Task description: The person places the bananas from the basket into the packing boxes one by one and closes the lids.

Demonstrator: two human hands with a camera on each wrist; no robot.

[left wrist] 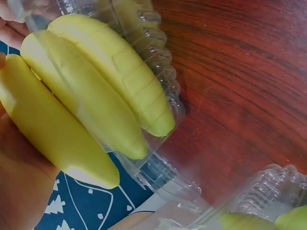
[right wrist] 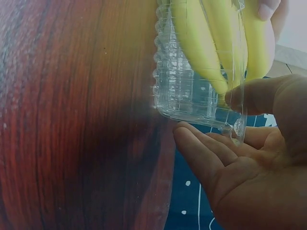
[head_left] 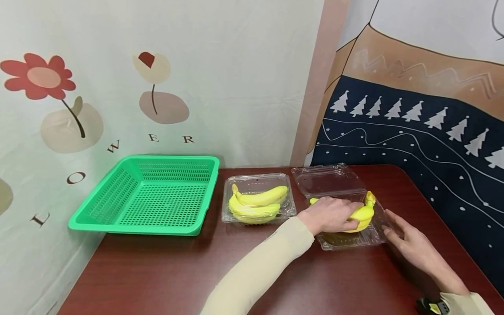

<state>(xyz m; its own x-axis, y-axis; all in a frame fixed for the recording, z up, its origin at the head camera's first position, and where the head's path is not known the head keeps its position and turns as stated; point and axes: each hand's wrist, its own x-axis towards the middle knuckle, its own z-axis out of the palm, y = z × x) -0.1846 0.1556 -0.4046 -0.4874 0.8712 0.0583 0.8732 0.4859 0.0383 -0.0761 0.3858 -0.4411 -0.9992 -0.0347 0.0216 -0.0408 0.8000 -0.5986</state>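
Observation:
A clear plastic clamshell box [head_left: 350,243] lies open on the table, lid [head_left: 328,180] folded back toward the wall. In it is a yellow banana bunch [head_left: 363,214], its stem pointing right. My left hand [head_left: 330,214] reaches over the box and grips the bunch from above; the left wrist view shows several bananas [left wrist: 86,96] side by side. At the box's right side, my right hand [head_left: 417,247] holds the wall, thumb at the rim and fingers along the outside in the right wrist view. Part of the bunch is hidden under my left hand.
A second clear box [head_left: 290,205], lid down, holds bananas [head_left: 256,205] left of the open one. Farther left stands a green plastic basket [head_left: 202,221]. Behind the dark red table [head_left: 165,271] hang printed cloths [head_left: 244,87].

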